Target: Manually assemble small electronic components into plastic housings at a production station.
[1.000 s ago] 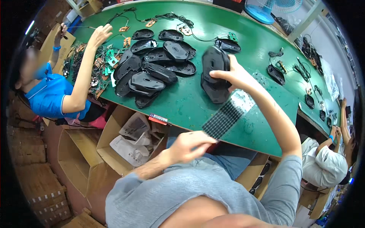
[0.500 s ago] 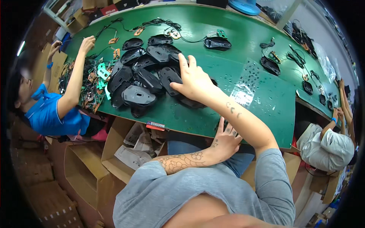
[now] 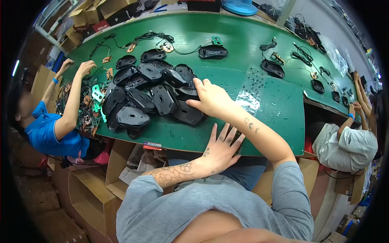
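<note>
Now, in the head view, the 2 hands are apart: the left hand (image 3: 221,152) spreads its fingers at the near edge of the green table (image 3: 263,131); the right hand (image 3: 214,99), thumb and fingers parted, is at the right side of the piled black mouse shells (image 3: 165,107), contact unclear. Green circuit boards (image 3: 97,93) lie left of them.

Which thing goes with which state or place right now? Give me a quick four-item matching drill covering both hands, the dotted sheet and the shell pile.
Column one:
1. Left hand
2. Right hand
3. Dotted sheet
4. Shell pile

Column two:
A. Black, heaped up
B. Fingers spread, at the near edge of the table
C. See-through, lying flat
D. Thumb and fingertips at the right side of the heap

Pairs: 1-B, 2-D, 3-C, 4-A
</note>
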Demonstrator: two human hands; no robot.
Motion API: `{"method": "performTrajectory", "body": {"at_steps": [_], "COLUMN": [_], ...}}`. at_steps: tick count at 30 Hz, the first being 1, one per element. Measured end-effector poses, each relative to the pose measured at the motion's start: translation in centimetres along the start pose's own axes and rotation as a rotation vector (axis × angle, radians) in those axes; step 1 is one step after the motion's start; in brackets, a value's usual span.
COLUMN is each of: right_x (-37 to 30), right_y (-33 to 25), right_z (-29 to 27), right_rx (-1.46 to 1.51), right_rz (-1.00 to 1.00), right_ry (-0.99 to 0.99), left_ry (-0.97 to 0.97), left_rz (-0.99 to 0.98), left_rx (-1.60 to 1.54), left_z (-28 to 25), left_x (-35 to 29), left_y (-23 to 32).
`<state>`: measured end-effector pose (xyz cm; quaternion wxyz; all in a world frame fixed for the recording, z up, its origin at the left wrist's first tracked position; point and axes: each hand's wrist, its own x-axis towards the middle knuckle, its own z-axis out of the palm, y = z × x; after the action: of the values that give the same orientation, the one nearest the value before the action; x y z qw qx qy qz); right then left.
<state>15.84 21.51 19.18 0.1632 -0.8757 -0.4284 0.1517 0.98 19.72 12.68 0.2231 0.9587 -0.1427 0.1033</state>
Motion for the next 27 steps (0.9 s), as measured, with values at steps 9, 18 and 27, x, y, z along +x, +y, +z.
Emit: {"method": "performTrajectory", "body": {"at_steps": [9,18,27], "right_x": [0.5,-4.2,-4.7], "right_y": [3.8,16.0,15.2], "right_z": [2.4,-0.3,-0.1], "right_rx": [0.319,0.159,0.005], "right_rz": [-0.379,-0.242,-0.269], "right_ry": [0.424,0.573,0.412], "left_ry": [-0.138,0.539,0.98], "left_rz": [0.117,0.443,0.496], "left_rx": [-0.063,-0.469,-0.382], "left_z": [-1.1,-15.5,-21.9], "left_x": [0.9,2.7,4.6], "left_y": [0.5,-0.8,3.1]}}
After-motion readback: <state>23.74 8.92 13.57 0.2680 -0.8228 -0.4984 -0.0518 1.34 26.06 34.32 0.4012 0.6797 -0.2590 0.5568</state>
